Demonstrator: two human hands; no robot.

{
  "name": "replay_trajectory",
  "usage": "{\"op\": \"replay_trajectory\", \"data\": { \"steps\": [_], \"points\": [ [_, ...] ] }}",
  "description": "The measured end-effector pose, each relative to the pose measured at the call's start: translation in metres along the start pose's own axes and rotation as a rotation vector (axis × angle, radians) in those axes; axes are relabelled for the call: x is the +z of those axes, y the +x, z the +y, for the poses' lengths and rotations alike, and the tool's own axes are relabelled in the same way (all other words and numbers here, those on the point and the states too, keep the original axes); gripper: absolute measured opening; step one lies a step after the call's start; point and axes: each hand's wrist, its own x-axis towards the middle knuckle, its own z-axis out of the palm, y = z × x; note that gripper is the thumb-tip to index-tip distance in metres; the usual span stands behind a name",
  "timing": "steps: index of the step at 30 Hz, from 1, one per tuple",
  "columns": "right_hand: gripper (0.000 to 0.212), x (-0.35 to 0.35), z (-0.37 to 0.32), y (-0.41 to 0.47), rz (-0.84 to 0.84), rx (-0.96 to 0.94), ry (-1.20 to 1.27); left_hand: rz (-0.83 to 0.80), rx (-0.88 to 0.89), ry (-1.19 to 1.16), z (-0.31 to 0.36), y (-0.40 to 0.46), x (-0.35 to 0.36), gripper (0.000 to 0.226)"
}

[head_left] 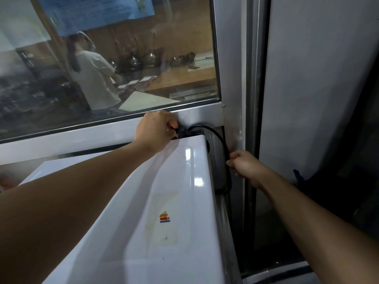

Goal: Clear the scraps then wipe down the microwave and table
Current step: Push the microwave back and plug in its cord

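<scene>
- Microwave [164,201] sits under our forearms, its white top bare and glossy.
- Our left hand [154,131] is closed on the black plug [181,131] behind the rear corner (likely handled for safe wiping).
- Our right hand [246,167] is fisted around the cord [220,140] just below, probably managing slack.

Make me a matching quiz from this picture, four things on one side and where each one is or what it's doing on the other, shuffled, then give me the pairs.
Column one:
1. left hand
2. right hand
3. sticker
4. blue paper

Column two:
A. on the microwave top
B. behind the window glass, up high
C. at the black plug behind the microwave
D. gripping the black cord beside the microwave

Pairs: 1-C, 2-D, 3-A, 4-B
</scene>
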Motion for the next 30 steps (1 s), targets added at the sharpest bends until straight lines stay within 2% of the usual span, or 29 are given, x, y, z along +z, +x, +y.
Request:
{"op": "replay_trajectory", "data": {
  "steps": [17,26,30],
  "points": [
    [0.046,-0.005,-0.006,-0.008,0.01,-0.037,0.036,0.009,0.01,0.055,0.011,0.003,-0.001,0.023],
    [0.045,-0.008,-0.009,-0.011,0.005,-0.041,0.022,0.013,0.076,0.073,0.012,0.004,0.0,0.022],
    [0.044,-0.008,-0.01,-0.012,0.001,-0.037,0.028,0.01,0.047,0.062,0.014,0.004,0.0,0.019]
  ]
}}
